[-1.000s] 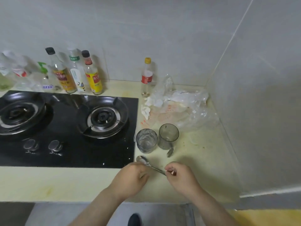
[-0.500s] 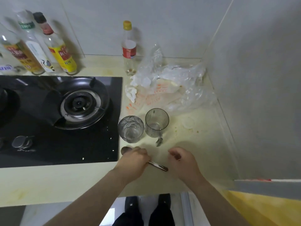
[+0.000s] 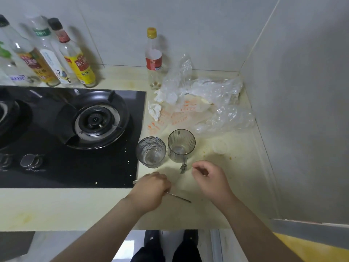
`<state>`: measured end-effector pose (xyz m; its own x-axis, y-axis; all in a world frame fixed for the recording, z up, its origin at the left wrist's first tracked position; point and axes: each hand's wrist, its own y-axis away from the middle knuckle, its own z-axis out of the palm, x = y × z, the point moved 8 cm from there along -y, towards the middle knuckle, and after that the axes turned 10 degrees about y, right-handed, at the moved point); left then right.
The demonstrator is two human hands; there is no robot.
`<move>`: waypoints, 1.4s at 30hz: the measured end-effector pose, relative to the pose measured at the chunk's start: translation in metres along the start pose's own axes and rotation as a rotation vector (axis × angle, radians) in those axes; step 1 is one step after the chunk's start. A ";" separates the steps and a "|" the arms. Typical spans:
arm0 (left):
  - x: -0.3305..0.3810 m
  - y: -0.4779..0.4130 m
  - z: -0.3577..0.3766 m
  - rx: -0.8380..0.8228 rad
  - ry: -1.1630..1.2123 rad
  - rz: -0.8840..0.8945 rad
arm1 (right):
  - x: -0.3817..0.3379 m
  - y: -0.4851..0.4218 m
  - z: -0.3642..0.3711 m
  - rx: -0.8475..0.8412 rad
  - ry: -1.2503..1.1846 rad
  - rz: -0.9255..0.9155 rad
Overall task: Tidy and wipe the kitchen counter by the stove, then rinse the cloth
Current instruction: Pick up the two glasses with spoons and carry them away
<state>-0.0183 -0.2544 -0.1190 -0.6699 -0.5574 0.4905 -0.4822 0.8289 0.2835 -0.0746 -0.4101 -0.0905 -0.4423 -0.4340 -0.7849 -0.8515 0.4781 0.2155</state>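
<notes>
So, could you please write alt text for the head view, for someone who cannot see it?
A person's left hand grips a metal spoon on a stained cream counter, the right hand loosely curled beside it. Beyond stand an empty tumbler and glass mug, then crumpled plastic bags; a black gas stove lies left, sauce bottles along the wall.

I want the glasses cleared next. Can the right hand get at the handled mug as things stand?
Probably yes. The right hand seems to hold nothing, and the handled mug stands just beyond it, handle turned toward it, with only bare counter between.
</notes>
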 end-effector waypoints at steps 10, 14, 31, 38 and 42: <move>-0.025 0.057 -0.082 0.435 0.886 -0.299 | -0.008 -0.006 0.007 -0.010 -0.009 0.016; -0.049 0.064 -0.122 0.710 1.123 -0.349 | -0.011 -0.008 0.013 -0.025 0.001 0.046; -0.096 0.019 -0.117 0.888 1.234 -0.409 | -0.015 -0.015 0.017 -0.011 0.004 0.103; -0.102 0.008 -0.108 0.884 1.175 -0.426 | -0.004 -0.017 0.022 -0.010 -0.016 0.148; -0.103 0.007 -0.107 0.873 1.113 -0.417 | -0.003 -0.017 0.021 -0.015 -0.009 0.152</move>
<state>0.1080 -0.1867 -0.0789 0.1741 -0.0863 0.9809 -0.9774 0.1058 0.1828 -0.0529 -0.4006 -0.1044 -0.5639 -0.3503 -0.7478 -0.7789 0.5264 0.3408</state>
